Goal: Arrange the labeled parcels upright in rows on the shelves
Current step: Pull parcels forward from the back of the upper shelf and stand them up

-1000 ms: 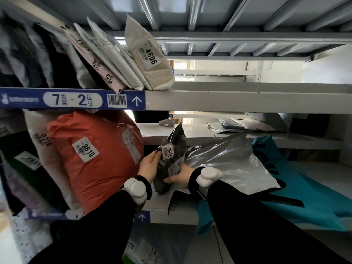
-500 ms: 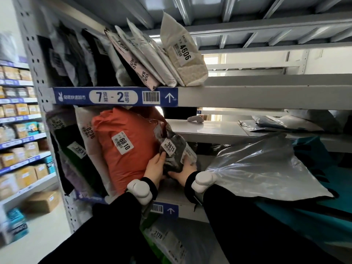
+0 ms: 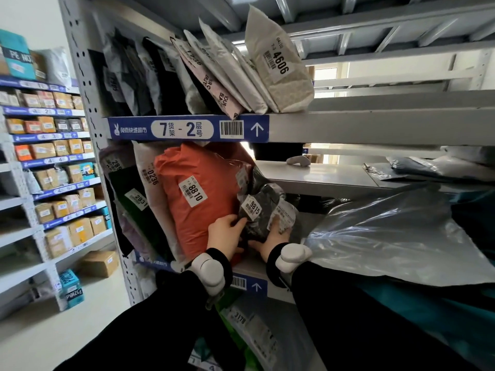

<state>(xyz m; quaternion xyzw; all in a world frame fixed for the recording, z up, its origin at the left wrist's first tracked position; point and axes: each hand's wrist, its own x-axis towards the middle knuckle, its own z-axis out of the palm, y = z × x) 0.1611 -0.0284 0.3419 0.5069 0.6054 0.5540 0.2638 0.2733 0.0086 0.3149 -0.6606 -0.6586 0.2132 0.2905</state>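
Hands low on the middle shelf [image 3: 334,180], both black sleeves reaching forward. Left hand [image 3: 223,234] palm-in, fingers curled on the dark parcel 9815 [image 3: 261,210] at its left edge. Right hand [image 3: 273,236] cupped against its lower right side. Parcel upright, pressed beside the orange parcel 8810 [image 3: 192,194], with a grey bag [image 3: 396,236] lying just to the right.

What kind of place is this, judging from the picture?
Probably a parcel pickup station or storeroom: grey metal shelves with a blue numbered shelf tag, and soft mailer bags like the orange parcel labelled 8810.
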